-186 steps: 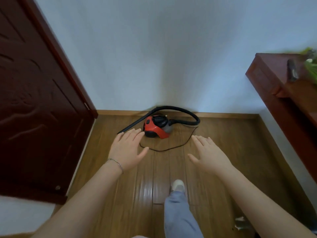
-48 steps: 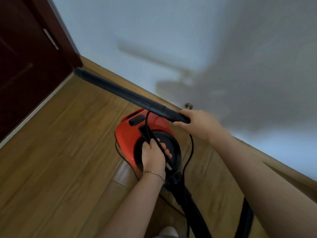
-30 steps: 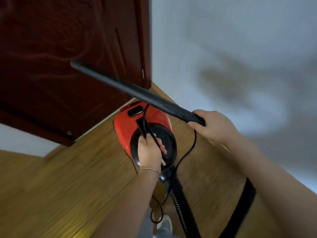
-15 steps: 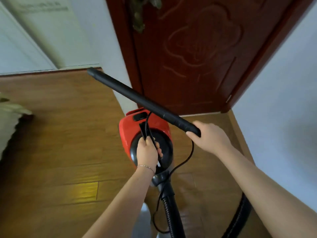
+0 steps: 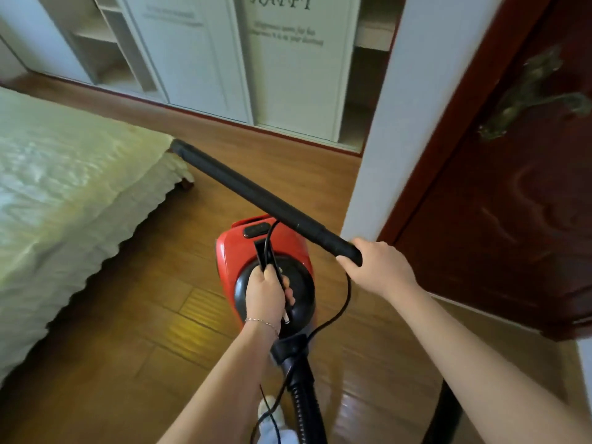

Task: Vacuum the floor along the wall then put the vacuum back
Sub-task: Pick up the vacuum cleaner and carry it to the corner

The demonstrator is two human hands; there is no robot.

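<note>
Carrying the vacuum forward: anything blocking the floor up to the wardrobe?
Only the bed, whose corner lies near the wand tip on the left. Bare floor runs between it and the wall corner on the right up to the wardrobe.

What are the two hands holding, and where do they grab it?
The left hand grips the black top handle of the red canister vacuum cleaner. The right hand grips the near end of its long black plastic wand.
</note>
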